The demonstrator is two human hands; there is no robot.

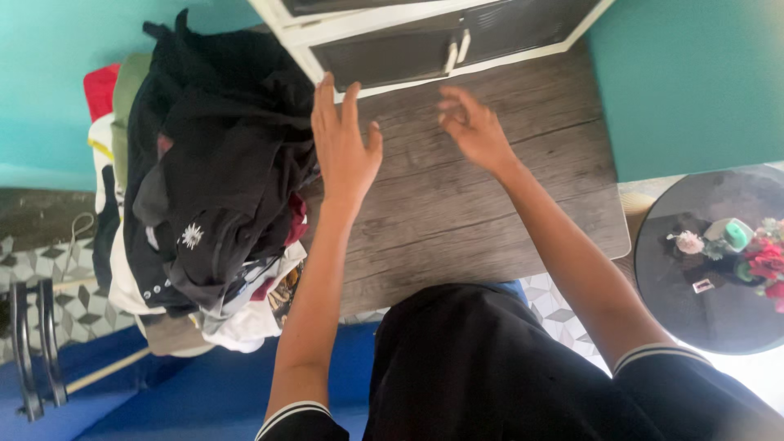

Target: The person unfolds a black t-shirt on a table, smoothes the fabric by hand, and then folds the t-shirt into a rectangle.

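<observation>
A heap of clothes (212, 180), mostly black with white, red and olive pieces under it, fills the left part of a dark wooden table (490, 212). My left hand (343, 147) is stretched flat with its fingers apart, right beside the heap's edge and holding nothing. My right hand (474, 131) hovers over the bare wood farther right, fingers loosely curled and empty. A black garment (465, 359) lies on my lap at the near edge.
A white cabinet with dark doors and handles (441, 41) stands at the table's far end. Teal walls flank it. A round dark side table (710, 261) with artificial flowers (751, 253) sits at the right. A patterned tile floor and a blue surface lie at the lower left.
</observation>
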